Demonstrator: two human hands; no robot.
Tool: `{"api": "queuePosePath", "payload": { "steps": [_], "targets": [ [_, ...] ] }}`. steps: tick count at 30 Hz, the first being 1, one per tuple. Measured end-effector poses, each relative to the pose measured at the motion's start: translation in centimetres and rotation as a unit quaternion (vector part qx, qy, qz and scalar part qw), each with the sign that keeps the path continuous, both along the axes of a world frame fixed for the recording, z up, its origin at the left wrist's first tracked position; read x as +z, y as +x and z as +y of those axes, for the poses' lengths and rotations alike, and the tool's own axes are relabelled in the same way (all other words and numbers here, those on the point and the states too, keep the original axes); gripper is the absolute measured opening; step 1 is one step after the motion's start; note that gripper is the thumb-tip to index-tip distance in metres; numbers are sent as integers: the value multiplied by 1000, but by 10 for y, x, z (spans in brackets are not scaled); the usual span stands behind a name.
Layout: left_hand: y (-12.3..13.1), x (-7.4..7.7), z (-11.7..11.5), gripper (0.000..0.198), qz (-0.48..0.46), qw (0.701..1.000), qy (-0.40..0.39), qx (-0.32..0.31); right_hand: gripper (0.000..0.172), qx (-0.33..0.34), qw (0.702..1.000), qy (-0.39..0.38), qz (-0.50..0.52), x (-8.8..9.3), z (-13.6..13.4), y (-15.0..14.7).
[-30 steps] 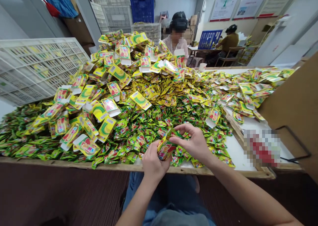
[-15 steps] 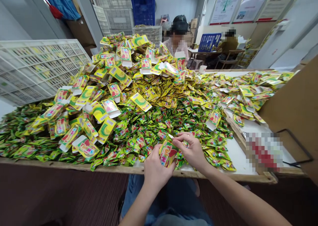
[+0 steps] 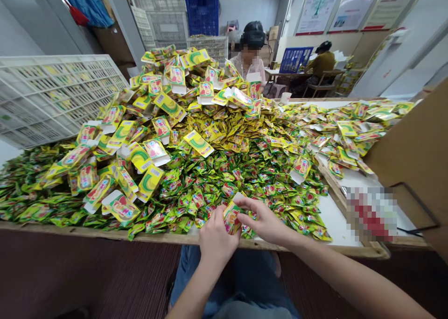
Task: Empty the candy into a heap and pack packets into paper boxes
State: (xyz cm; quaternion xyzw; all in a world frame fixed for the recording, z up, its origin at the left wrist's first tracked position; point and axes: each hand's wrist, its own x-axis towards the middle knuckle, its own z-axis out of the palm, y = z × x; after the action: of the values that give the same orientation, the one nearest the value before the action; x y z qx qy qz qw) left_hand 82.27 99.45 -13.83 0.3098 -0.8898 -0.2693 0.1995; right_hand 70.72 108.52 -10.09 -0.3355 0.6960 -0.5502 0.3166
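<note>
Wooden counter [image 3: 105,233], raw plank edge nearest the wearer, white top showing bare only at the right. At that near edge the left hand [image 3: 216,238] closes its grip on a small yellow carton [image 3: 231,217], printed red and green, upright, with its top flap standing open. Right hand [image 3: 265,221] sits at the carton's open end, fingertips pinched there; whether they hold a sachet cannot be told, the carton hides it. Both forearms cut off by the lower frame. Just beyond lie glossy green sachets [image 3: 196,188], crinkled film, too small to read. Further back, flat yellow sachets and folded cartons [image 3: 150,181] heap into a mound that hides the counter's far side. Left, a white lattice crate [image 3: 52,95]. Right, a blurred patch [image 3: 371,213] and a brown cardboard sheet [image 3: 416,146], cut off. Far behind, a seated person [image 3: 250,57], partly screened by the mound.
</note>
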Motion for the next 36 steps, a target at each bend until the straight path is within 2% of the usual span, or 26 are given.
{"api": "queuePosePath", "payload": {
  "steps": [3,6,8,10,14,16,18,20,23,25,31,36],
  "targets": [
    [1,2,-6,53,118,992,34,-24,41,-83,988,-23,-129,-6,-1,1],
    [2,4,-11,55,200,961,184,-51,48,-136,976,-41,-166,0,2,-1],
    [3,3,-12,47,198,928,308,-67,48,-111,980,-39,-163,9,6,-2],
    [3,-1,-9,46,203,901,378,-68,46,-52,988,-27,-144,18,10,-2],
    [2,-7,5,43,239,890,380,-75,32,69,997,20,-15,27,12,-2],
    [0,-7,12,42,256,878,399,-70,29,50,997,30,57,27,10,-4],
    [-2,-5,15,43,273,857,434,-47,30,-28,995,12,90,26,8,-7],
    [-3,-5,15,45,280,846,452,-33,35,-57,996,2,69,26,7,-10],
    [-1,-6,12,44,271,855,439,-50,36,50,998,29,1,29,9,-12],
    [1,-8,11,42,272,865,416,-65,36,93,995,34,-17,31,10,-11],
    [2,-12,10,35,277,879,379,-88,40,120,982,16,-142,29,9,-3],
    [4,-18,3,36,252,881,389,-99,42,143,977,40,-150,19,8,-6]
  ]
}}
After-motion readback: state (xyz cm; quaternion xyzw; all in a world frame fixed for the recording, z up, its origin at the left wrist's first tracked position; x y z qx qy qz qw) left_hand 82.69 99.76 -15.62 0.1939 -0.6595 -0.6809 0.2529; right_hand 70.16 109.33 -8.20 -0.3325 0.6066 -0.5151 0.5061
